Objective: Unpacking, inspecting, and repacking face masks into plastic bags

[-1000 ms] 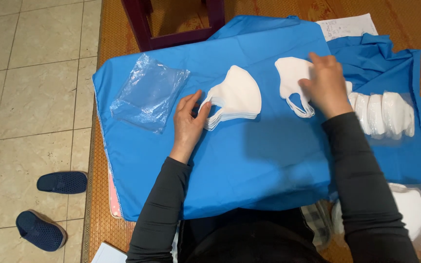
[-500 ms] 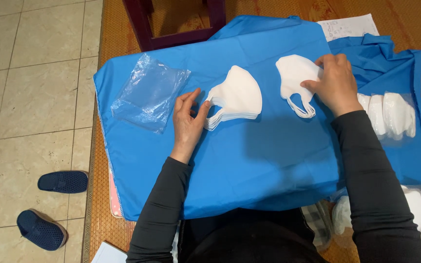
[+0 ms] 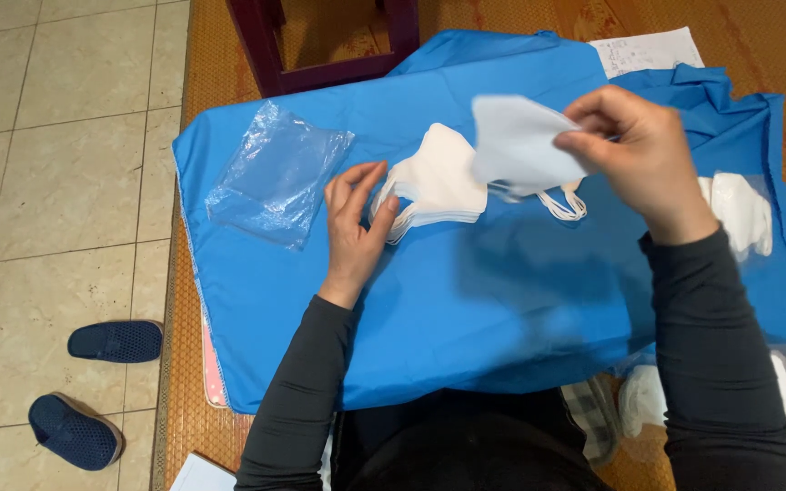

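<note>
The right hand [image 3: 639, 159] pinches 1 white mask [image 3: 522, 145] by its edge, lifted at upper centre above the blue cloth [image 3: 502, 309]. The left hand [image 3: 357, 223], fingers spread, touches a mask stack [image 3: 438, 182] lying flat. A crinkled clear bag [image 3: 275, 173] lies at left; smooth bare cloth fills the lower centre.
</note>
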